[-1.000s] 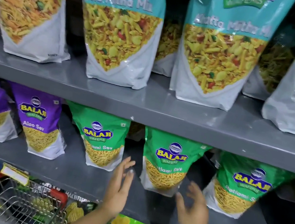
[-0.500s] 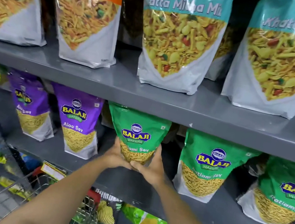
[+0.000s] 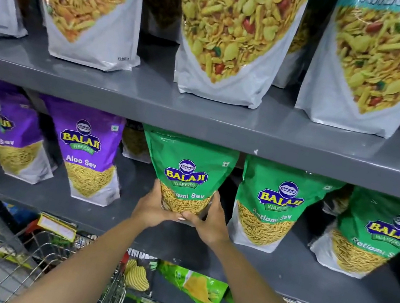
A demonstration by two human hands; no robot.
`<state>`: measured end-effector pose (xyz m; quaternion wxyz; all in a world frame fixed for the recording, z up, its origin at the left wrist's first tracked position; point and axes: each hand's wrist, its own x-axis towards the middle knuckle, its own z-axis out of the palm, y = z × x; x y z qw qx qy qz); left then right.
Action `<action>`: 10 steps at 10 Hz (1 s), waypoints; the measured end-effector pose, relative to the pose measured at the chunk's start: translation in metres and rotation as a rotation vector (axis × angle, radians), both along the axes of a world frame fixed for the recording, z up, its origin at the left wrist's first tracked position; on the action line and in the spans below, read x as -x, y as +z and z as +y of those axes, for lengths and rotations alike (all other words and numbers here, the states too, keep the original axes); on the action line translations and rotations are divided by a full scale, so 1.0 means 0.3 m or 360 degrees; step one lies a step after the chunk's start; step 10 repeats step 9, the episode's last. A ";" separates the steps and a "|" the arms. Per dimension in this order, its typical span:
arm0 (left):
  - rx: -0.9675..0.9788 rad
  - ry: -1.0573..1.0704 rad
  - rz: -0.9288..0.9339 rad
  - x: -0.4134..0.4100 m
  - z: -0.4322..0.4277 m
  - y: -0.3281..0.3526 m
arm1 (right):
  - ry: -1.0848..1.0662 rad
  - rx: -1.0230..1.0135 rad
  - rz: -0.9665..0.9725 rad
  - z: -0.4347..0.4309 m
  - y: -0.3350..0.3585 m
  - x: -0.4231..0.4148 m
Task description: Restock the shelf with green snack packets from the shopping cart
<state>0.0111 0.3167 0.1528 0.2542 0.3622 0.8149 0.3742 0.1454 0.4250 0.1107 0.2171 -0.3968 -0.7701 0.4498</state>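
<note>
A green snack packet [image 3: 186, 167] stands upright on the grey middle shelf [image 3: 112, 218], leftmost of three green ones. My left hand [image 3: 154, 207] cups its lower left side and my right hand [image 3: 210, 220] its lower right, fingertips meeting under its base. Two more green packets [image 3: 276, 199] [image 3: 376, 236] stand to the right on the same shelf. The wire shopping cart [image 3: 40, 264] is at the bottom left, below my left forearm; what it holds is hidden from view.
Two purple packets [image 3: 87, 150] stand left of the green ones. Large teal and orange bags [image 3: 235, 37] fill the upper shelf [image 3: 198, 121]. Green chip bags [image 3: 198, 292] lie on the shelf below. A yellow price tag [image 3: 57, 226] hangs at the shelf edge.
Both hands rose from in front of the shelf edge and closed around the leftmost green packet's base. The view shifted left and closer to the shelf.
</note>
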 end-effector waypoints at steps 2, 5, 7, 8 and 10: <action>-0.0043 -0.0058 -0.0078 0.010 0.001 -0.010 | -0.0026 0.0030 0.0033 -0.001 -0.015 -0.004; -0.0340 -0.0200 -0.0270 -0.004 -0.016 -0.024 | -0.0014 -0.0016 0.0006 -0.064 0.094 -0.050; -0.0219 -0.0011 0.0174 -0.147 -0.125 -0.088 | 0.0033 -0.0428 -0.0104 -0.210 0.172 -0.259; -0.0366 0.0146 0.0273 -0.277 -0.188 -0.040 | 0.0031 -0.0637 -0.0067 -0.278 0.218 -0.432; -0.0675 0.0328 0.0742 -0.438 -0.225 0.058 | -0.0096 -0.0923 0.0050 -0.300 0.307 -0.604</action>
